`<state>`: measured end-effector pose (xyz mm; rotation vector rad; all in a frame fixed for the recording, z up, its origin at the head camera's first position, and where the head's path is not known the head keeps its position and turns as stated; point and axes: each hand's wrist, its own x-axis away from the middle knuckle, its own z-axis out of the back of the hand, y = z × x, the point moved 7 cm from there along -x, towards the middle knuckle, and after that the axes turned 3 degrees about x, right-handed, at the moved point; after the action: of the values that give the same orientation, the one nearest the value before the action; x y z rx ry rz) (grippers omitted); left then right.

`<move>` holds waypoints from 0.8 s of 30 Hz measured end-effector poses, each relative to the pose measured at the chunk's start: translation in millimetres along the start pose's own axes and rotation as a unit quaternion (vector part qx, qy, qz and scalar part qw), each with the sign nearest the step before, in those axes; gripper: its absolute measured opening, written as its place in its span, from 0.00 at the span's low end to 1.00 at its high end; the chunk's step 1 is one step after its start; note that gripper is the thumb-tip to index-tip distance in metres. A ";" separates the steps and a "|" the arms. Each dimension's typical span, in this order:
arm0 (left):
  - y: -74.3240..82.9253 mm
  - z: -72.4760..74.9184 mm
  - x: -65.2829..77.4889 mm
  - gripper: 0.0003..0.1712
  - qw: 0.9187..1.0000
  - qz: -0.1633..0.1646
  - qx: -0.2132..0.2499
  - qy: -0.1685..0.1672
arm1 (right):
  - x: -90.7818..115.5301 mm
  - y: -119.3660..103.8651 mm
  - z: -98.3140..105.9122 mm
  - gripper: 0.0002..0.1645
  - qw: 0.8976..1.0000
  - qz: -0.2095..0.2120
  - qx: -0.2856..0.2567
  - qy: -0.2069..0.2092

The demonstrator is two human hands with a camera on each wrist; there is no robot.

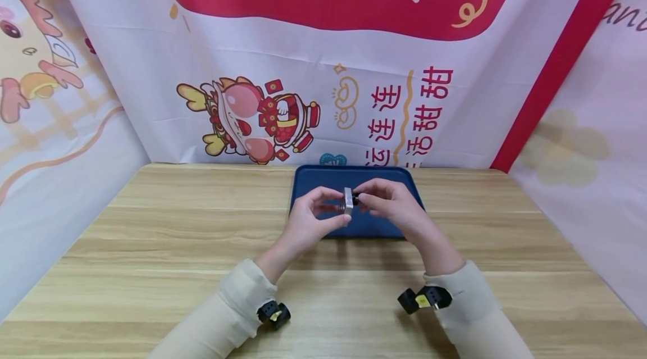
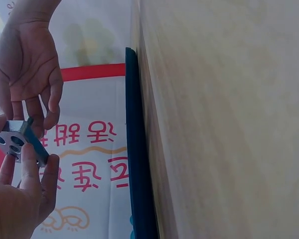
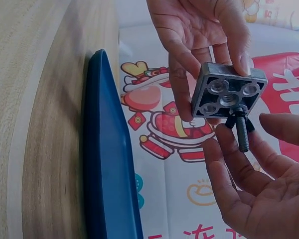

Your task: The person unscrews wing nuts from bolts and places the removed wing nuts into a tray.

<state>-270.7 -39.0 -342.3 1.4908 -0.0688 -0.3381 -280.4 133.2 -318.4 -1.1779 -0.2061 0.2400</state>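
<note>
Metal block (image 3: 230, 90) in left hand (image 1: 306, 218), right hand (image 1: 394, 200) at black-winged bolt (image 3: 242, 130).

Your left sleeve (image 1: 219, 314) and right sleeve (image 1: 477, 317): long, plain, cream-coloured. Over the cuffs, your left wrist camera (image 1: 269, 310) and right wrist camera (image 1: 424, 299): black, compact, yellow-marked. Your left hand (image 1: 310, 216) and right hand (image 1: 391, 201): both bare.

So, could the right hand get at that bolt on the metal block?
Probably yes: the right hand is beside the bolt, and the left hand grips the metal block by its edges, leaving the bolt's end uncovered.
</note>
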 end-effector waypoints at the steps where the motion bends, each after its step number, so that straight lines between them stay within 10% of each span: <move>1: -0.4 0.2 -0.2 0.20 1.000 0.000 0.000 0.000 | 0.2 -0.3 0.1 0.19 1.000 0.000 -0.001 0.000; 17: 2.4 -0.1 1.2 0.21 1.000 -0.012 -0.007 -0.007 | -2.7 16.8 -13.0 0.38 0.995 -0.087 -0.040 -0.040; 24: 1.2 -0.4 0.5 0.19 1.000 -0.012 -0.005 -0.007 | -2.9 15.2 -15.9 0.32 0.994 -0.079 -0.046 -0.051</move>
<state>-270.0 -38.7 -341.2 1.4808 -0.0598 -0.3672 -279.8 123.7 -338.5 -1.2340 -0.4030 0.1527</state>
